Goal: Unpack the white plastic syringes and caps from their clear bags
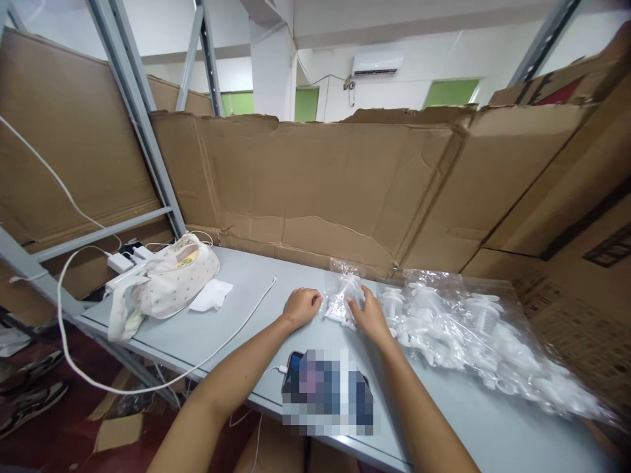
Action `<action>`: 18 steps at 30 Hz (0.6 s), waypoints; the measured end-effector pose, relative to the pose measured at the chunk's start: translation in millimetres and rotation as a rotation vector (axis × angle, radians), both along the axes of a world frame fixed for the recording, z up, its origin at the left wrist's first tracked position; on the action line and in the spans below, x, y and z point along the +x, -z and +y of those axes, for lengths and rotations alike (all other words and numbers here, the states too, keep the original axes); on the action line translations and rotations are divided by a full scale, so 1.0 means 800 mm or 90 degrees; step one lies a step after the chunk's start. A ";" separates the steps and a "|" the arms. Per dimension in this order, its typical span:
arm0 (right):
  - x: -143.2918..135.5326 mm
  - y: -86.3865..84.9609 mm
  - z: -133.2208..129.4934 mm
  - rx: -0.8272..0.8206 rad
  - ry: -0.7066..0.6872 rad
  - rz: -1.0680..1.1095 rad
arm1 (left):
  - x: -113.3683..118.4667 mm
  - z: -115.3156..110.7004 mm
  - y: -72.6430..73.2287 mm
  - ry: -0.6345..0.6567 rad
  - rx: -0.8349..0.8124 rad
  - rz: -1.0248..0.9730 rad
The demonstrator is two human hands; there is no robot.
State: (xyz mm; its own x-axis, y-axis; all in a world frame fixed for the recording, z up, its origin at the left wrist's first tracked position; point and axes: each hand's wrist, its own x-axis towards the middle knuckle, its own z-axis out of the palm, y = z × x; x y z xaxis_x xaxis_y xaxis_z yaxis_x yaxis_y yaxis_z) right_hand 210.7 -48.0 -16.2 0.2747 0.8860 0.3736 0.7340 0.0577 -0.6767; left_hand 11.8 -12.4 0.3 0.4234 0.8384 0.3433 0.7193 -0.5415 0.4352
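Note:
A small clear plastic bag (340, 303) with white plastic parts inside lies on the grey table, between my hands. My left hand (302, 307) rests at its left side with curled fingers; whether they pinch anything is hidden. My right hand (371, 316) is at the bag's right side, thumb and index finger spread apart, seemingly touching the film. Right of that hand, several clear bags of white ribbed plastic parts (438, 332) lie in a row. A phone (293, 362), mostly blurred out, lies between my forearms with a white cable plugged in.
Cardboard panels (315, 171) wall the back of the table (246, 282). At left are a white patterned cloth bag (172, 279), a tissue (211, 295), chargers (121, 263) and a long white cable (236, 334) hanging over the edge. A metal frame post (142, 125) rises behind them.

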 end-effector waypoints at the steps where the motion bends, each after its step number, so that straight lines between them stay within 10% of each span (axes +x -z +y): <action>1: 0.001 0.001 0.001 0.003 0.002 0.004 | 0.000 0.000 0.000 0.000 0.001 0.000; 18: -0.019 -0.030 -0.020 0.069 -0.075 -0.029 | 0.001 -0.003 0.000 -0.007 -0.002 -0.004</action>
